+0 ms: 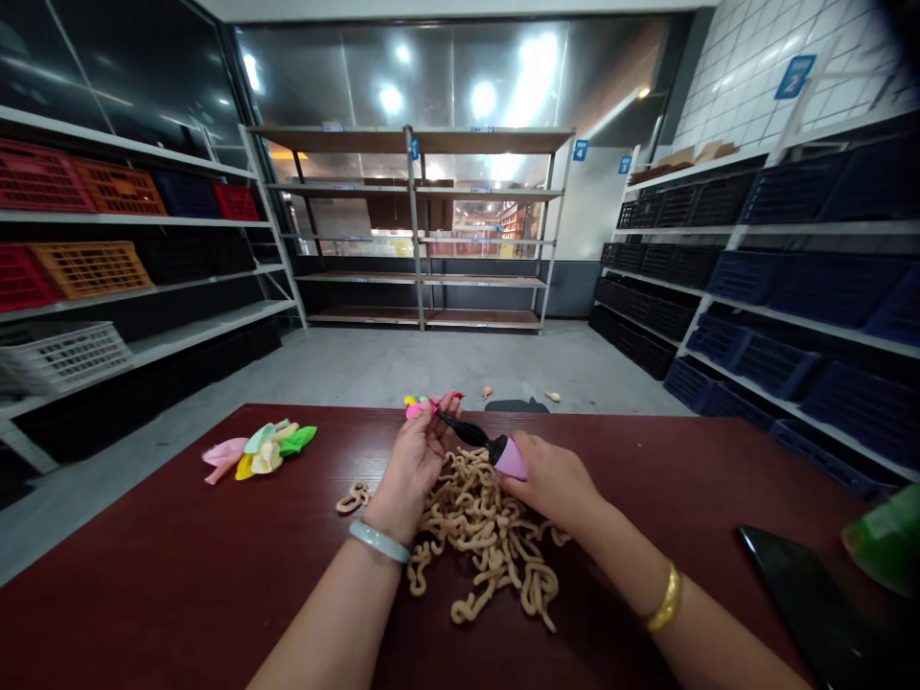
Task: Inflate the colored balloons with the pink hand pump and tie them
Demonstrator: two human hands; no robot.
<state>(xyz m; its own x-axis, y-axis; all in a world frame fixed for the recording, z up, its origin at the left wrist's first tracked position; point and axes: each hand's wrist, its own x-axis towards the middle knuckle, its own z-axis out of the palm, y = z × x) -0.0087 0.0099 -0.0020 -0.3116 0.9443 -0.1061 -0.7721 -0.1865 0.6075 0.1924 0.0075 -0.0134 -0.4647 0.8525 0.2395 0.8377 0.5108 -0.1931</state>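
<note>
My left hand (423, 450) is closed round a limp pink balloon (418, 411), with a bit of yellow beside it. From the right, a purple hand-held tool with a black tapered tip (509, 458) points into the fingers of that hand. My right hand (550, 474) grips its purple body. Whether the tip sits inside the balloon's neck, I cannot tell. Beneath both hands lies a pile of beige, curly, worm-like pieces (489, 527). One smaller beige curl (352, 497) rests apart, left of my left wrist.
Several limp coloured balloons (265, 450) lie at the table's left. A black phone-like slab (797, 594) and a blurred green object (887, 541) are at the right. Small items (552, 396) lie on the floor beyond the table (179, 575). Shelves with crates (90, 268) line the sides.
</note>
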